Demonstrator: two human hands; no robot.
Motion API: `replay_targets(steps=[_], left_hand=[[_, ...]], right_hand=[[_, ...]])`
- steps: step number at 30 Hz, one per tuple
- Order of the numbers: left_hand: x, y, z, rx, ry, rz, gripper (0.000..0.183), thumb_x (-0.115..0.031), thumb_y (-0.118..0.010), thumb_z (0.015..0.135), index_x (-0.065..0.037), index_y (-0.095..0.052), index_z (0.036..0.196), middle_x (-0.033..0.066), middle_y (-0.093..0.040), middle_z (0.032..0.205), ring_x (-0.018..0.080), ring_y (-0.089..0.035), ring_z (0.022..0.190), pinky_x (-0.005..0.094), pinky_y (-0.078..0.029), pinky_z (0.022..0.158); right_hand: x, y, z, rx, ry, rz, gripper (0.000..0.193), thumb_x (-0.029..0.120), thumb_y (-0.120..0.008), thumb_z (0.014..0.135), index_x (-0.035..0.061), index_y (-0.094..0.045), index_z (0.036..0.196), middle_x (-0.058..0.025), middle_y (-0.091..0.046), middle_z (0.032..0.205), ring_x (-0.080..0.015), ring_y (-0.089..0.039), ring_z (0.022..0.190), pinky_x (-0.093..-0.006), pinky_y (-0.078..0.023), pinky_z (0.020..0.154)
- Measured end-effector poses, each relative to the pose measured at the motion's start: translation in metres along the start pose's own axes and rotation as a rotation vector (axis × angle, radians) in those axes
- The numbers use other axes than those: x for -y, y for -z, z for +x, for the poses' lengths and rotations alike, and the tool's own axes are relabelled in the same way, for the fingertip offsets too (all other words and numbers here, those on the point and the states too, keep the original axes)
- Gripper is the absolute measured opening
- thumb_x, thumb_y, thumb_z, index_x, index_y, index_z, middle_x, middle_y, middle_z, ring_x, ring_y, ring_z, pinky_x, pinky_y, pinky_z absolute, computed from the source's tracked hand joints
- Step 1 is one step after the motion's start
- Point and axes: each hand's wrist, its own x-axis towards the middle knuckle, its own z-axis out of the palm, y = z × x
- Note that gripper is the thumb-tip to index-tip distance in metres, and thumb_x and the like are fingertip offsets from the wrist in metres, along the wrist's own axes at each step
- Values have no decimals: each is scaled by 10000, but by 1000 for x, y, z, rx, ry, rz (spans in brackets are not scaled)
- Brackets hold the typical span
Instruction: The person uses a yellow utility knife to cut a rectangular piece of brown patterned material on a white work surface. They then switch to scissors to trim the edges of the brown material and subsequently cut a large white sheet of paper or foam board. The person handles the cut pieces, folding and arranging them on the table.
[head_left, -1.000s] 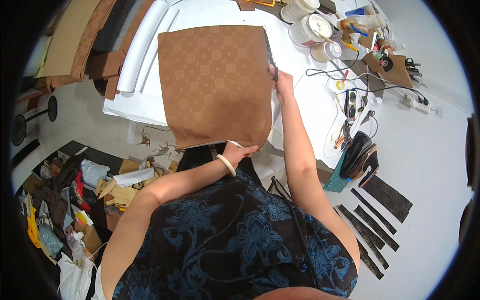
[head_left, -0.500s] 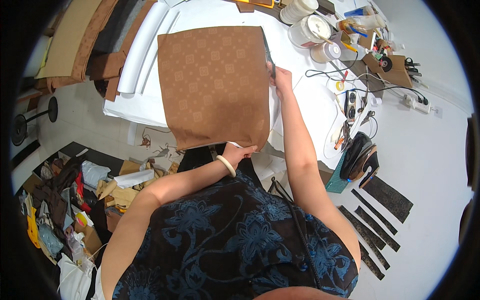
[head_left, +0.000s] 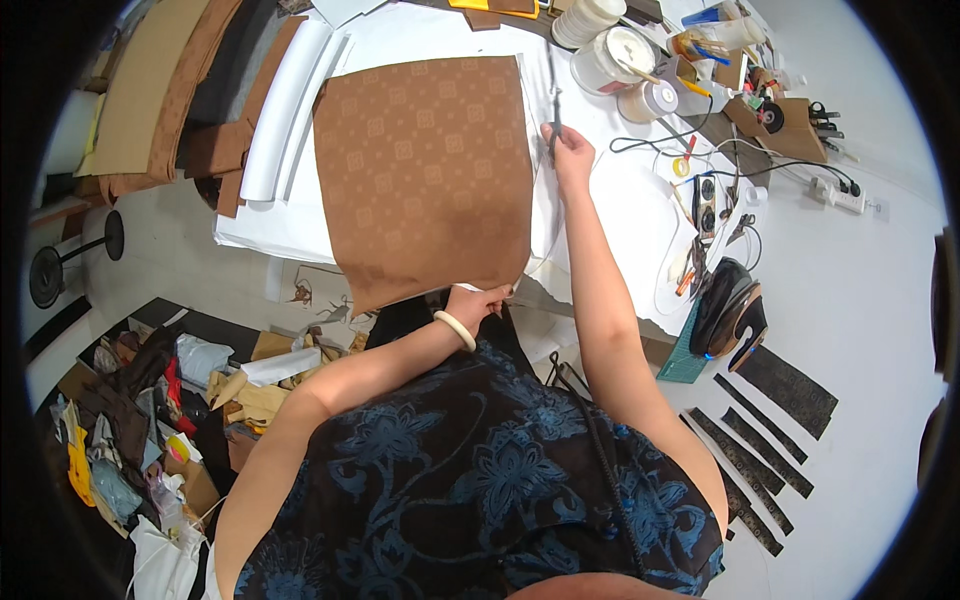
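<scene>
A large brown patterned sheet [head_left: 425,170], fabric or leather, lies over the near edge of the white work table. My left hand [head_left: 482,303], with a cream bangle on its wrist, pinches the sheet's near right corner. Some white backing shows under the sheet beside that thumb. My right hand [head_left: 571,157] is closed round the handles of dark scissors [head_left: 556,120], just right of the sheet's right edge. The blades point away from me, apart from the sheet. Whether they are parted is too small to tell.
White paper rolls [head_left: 285,115] lie left of the sheet. White tubs [head_left: 612,60] and a cable stand at the far right. An iron-like tool [head_left: 730,315] rests at the table's right side. Dark patterned strips [head_left: 755,450] lie lower right; a scrap heap [head_left: 150,400] fills the lower left.
My right hand and the scissors have shifted slightly right, off the sheet's right edge. My left hand keeps its pinch on the near corner.
</scene>
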Motion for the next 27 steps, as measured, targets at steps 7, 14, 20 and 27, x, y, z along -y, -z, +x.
replay_targets(steps=[7, 14, 20, 27], left_hand=[[-14, 6, 11, 76, 226, -100, 277, -210, -688, 981, -3, -640, 1160, 101, -717, 1031, 152, -644, 836, 286, -543, 776], [-84, 25, -16, 62, -35, 274, 216, -204, -640, 987, -14, -707, 1064, 83, -737, 932, 161, -677, 762, 289, -573, 725], [-156, 215, 47, -938, -604, 439, 405, -154, -844, 785, -9, -589, 1064, 101, -652, 995, 193, -634, 889, 335, -541, 798], [-148, 213, 41, -1032, -309, 557, 619, -186, -910, 738, 10, -498, 1156, 160, -633, 1097, 265, -619, 961, 381, -522, 892]], right_hand=[[-22, 20, -10, -241, 139, -816, 592, 329, -901, 714, -61, -654, 1085, -120, -729, 850, -227, -700, 729, -341, -551, 735], [-54, 33, -27, -298, 154, -617, 300, 118, -747, 760, -34, -701, 1015, -134, -750, 833, -237, -737, 778, -337, -565, 772], [-18, 156, -119, -363, 257, -541, 332, -17, -691, 799, -59, -658, 1126, -114, -735, 943, -152, -697, 867, -287, -557, 813], [-21, 382, -290, -908, -41, -1325, 356, 201, -765, 801, 33, -712, 1110, -160, -757, 968, -317, -731, 850, -411, -560, 802]])
